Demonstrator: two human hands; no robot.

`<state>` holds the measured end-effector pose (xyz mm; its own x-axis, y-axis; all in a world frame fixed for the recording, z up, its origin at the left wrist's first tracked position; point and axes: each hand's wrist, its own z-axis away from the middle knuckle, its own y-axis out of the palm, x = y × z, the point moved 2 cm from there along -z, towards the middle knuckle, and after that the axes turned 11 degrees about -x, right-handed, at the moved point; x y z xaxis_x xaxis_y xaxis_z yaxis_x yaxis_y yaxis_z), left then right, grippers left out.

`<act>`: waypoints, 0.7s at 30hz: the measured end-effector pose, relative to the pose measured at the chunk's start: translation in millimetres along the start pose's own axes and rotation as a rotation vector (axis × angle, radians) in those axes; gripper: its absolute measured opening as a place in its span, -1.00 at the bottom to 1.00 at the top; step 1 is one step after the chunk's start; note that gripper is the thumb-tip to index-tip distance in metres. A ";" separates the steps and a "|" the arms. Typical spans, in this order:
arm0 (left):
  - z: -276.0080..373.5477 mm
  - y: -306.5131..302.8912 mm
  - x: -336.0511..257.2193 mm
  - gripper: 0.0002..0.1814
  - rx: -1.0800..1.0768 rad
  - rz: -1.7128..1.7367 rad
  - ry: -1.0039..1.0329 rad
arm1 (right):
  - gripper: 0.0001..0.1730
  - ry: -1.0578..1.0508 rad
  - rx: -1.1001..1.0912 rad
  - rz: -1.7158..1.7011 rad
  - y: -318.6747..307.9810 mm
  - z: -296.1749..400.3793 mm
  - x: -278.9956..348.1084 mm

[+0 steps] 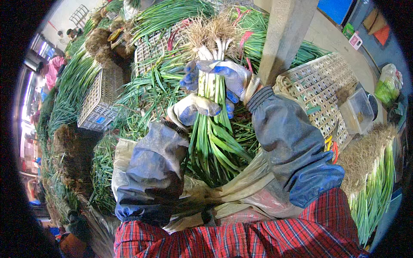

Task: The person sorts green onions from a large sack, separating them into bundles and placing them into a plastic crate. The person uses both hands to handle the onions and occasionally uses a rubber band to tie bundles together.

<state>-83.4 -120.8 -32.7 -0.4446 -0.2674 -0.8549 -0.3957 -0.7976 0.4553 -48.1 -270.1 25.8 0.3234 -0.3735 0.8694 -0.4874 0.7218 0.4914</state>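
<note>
A bunch of green onions (210, 85) stands before me, its roots up and its green leaves hanging down. My left hand (195, 109), in a white and blue coated work glove, is closed around the stalks at mid-height from the left. My right hand (234, 75), gloved the same way, wraps the white stalks just below the roots from the right; some blue fingertips show at both sides. Loose green leaves (158, 80) lie behind and to the left of the bunch. Dark sleeve covers reach up both forearms.
Plastic crates (101, 100) heaped with green onions stand at the left. A post (280, 38) rises close behind my right hand. Another crate (322, 87) and a clear plastic container (358, 109) lie at the right, above a rooted onion pile (371, 190). People work at the far left.
</note>
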 end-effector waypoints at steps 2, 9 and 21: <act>3.9 -0.1 -8.7 -0.62 -0.003 -0.078 0.042 | -0.52 -0.065 0.073 -0.116 5.6 -2.6 3.5; 29.8 53.9 -61.5 -0.50 -0.485 -0.608 0.272 | -0.59 -0.138 -0.133 -0.176 5.0 2.7 22.0; 14.4 67.0 -63.8 -0.90 -0.672 -0.567 0.782 | -0.46 -0.152 0.003 -0.112 -3.0 2.6 13.5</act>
<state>-93.1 -149.3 55.9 0.3652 0.1454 -0.9195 0.2292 -0.9714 -0.0625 -44.5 -278.9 36.3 0.2502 -0.5355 0.8066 -0.4577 0.6688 0.5859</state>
